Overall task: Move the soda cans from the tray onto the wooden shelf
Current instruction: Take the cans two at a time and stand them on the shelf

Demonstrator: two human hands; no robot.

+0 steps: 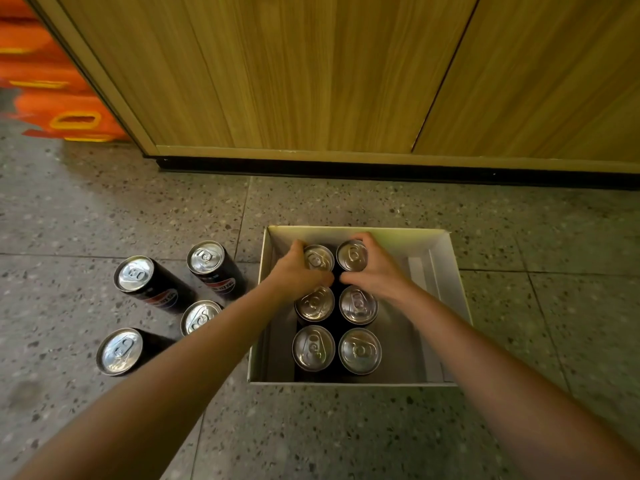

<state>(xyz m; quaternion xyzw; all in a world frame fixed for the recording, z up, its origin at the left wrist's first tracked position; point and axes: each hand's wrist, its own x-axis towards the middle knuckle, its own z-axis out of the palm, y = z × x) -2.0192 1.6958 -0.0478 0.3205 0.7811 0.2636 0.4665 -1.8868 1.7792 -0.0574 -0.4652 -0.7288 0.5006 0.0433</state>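
1. the white cardboard tray [446, 271] on the speckled floor holds six upright soda cans in two columns.
2. the left hand [298, 271] wraps its fingers round the far-left can [318, 257].
3. the right hand [375, 271] wraps the far-right can [351, 253].
4. four more cans [135, 273] stand on the floor left of the tray.

A shop stockroom: terrazzo floor [104, 209], stacked orange crates [52, 91], wooden cabinet [277, 71].
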